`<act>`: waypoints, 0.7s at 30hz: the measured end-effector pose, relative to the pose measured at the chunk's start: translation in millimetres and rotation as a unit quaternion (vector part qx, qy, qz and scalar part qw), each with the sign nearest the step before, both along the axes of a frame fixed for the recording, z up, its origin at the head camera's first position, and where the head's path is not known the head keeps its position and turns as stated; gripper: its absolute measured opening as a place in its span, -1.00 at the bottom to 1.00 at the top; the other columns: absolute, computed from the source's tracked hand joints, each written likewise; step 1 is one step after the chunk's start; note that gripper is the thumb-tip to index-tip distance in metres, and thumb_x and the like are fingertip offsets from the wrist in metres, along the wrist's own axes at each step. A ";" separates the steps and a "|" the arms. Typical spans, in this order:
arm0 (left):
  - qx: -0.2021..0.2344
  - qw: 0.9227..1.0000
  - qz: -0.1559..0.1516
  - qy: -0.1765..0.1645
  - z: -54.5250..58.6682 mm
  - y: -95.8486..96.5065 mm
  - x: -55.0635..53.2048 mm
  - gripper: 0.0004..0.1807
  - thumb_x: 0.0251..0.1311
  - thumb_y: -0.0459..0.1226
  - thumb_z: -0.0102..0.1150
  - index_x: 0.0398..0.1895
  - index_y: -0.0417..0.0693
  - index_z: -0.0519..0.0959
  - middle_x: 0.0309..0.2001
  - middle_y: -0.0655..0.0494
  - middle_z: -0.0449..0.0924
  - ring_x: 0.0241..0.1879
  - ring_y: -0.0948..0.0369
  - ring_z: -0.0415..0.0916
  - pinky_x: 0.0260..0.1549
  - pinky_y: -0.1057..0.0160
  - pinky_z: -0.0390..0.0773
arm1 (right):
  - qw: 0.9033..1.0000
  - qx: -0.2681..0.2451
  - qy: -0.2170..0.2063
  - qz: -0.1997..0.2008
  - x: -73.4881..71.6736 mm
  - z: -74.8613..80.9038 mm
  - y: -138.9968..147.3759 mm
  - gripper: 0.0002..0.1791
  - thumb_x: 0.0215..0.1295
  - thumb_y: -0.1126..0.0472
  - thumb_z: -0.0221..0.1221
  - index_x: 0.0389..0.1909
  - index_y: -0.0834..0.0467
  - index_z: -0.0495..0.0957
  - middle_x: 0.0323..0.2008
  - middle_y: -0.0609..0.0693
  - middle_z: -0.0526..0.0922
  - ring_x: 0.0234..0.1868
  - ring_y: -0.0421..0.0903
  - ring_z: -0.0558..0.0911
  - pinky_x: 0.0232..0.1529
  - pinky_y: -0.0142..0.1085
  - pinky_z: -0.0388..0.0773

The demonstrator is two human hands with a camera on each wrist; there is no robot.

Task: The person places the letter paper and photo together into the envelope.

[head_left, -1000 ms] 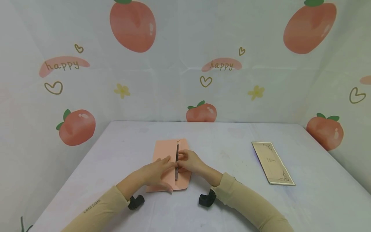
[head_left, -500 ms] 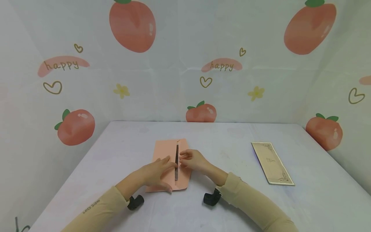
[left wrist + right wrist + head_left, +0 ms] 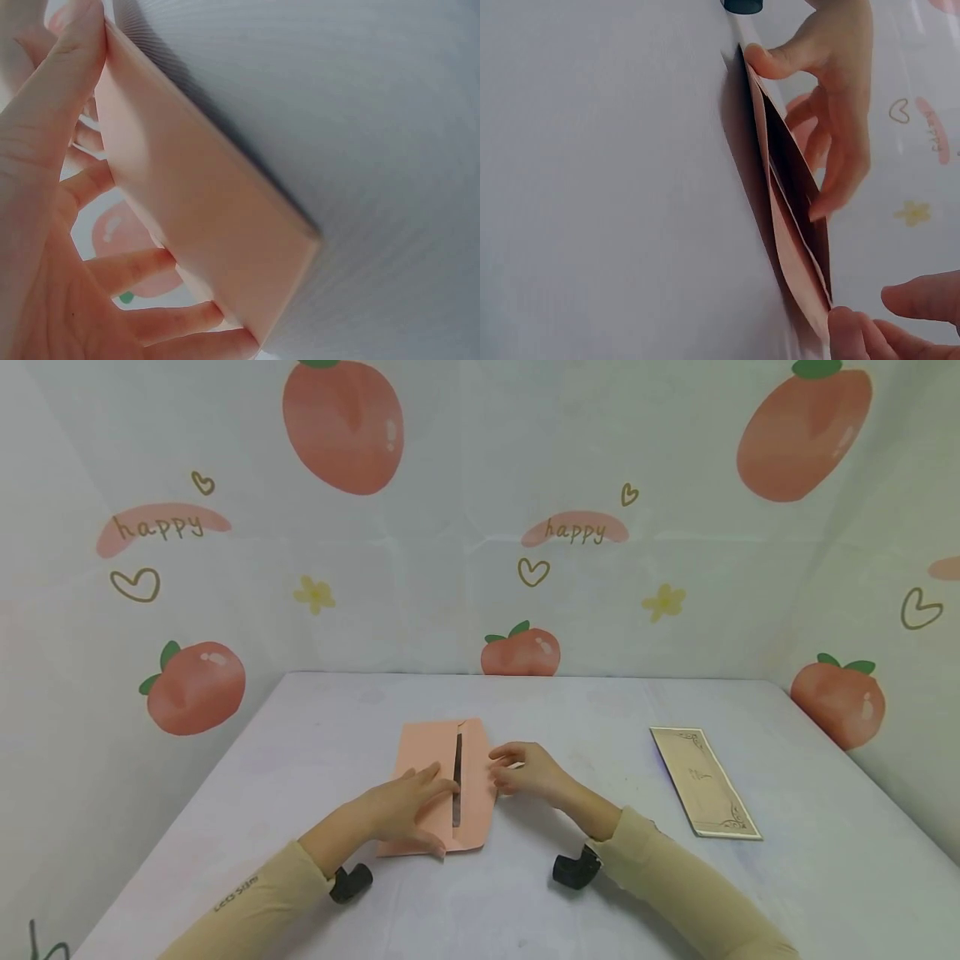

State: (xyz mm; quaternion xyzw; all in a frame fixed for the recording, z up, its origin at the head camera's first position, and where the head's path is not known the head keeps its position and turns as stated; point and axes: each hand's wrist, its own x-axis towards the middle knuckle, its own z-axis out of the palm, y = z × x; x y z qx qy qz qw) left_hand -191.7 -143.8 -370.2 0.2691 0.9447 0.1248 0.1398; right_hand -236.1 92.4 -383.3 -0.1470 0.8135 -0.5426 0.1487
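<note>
A pink envelope [image 3: 423, 745] lies on the table with its flap [image 3: 476, 818] folded out to the right. Its mouth gapes as a dark slit, seen edge-on in the right wrist view, where a pale inner layer shows. Spread across the envelope's body is my left hand [image 3: 397, 810], thumb at the near edge and one fingertip at the lip of the mouth. My right hand [image 3: 534, 772] hovers by the flap's outer edge, fingers slightly bent. Its thumb and index finger stand apart in the right wrist view, fingertips close to the flap.
To the right lies a flat beige card [image 3: 707, 783] with ornate corners and a light border. Black camera mounts, one under the left wrist [image 3: 351, 883] and one under the right [image 3: 576, 868], hang close over the white table [image 3: 585, 727]. A fruit-patterned cloth stands behind.
My right hand has drawn away from the envelope's mouth, moving right across the flap to its outer edge. The left hand and the envelope have stayed in place.
</note>
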 end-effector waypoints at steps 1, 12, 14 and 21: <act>0.000 1.000 0.000 0.001 0.0 -0.1 0.0 -0.09 -0.21 0.24 0.32 0.27 0.19 0.26 0.42 -0.28 0.03 0.27 -0.42 0.13 0.04 -0.30 0.38 | 1.000 0.002 -0.001 -0.002 0.2 1.0 3.1 -0.60 0.22 0.32 0.12 0.06 0.40 0.44 -0.17 0.26 0.60 -0.36 -0.16 0.68 -0.30 -0.28 0.66; 0.010 1.000 -0.006 0.000 -1.7 -2.2 0.7 -0.11 -0.19 0.22 0.32 0.27 0.20 0.26 0.43 -0.27 0.01 0.28 -0.44 0.10 -0.02 -0.33 0.40 | 0.999 0.041 0.006 -0.033 -0.6 6.1 41.4 -0.59 0.25 0.25 0.12 0.07 0.37 0.45 -0.17 0.23 0.61 -0.31 -0.15 0.67 -0.24 -0.27 0.66; 0.011 1.000 -0.007 -0.001 -2.0 -2.5 0.9 -0.11 -0.18 0.22 0.32 0.27 0.20 0.26 0.43 -0.27 0.00 0.28 -0.44 0.09 -0.02 -0.33 0.40 | 0.998 0.047 0.006 -0.043 0.2 8.5 48.6 -0.59 0.25 0.24 0.13 0.07 0.36 0.45 -0.17 0.22 0.61 -0.30 -0.12 0.68 -0.24 -0.27 0.66; 0.009 1.000 -0.007 0.002 -3.2 -3.4 1.4 -0.12 -0.19 0.23 0.32 0.26 0.21 0.26 0.43 -0.25 0.00 0.28 -0.44 0.09 -0.03 -0.33 0.41 | 0.996 0.060 0.012 -0.061 1.3 10.3 77.6 -0.58 0.29 0.23 0.13 0.09 0.39 0.42 -0.15 0.26 0.59 -0.27 -0.06 0.69 -0.24 -0.28 0.66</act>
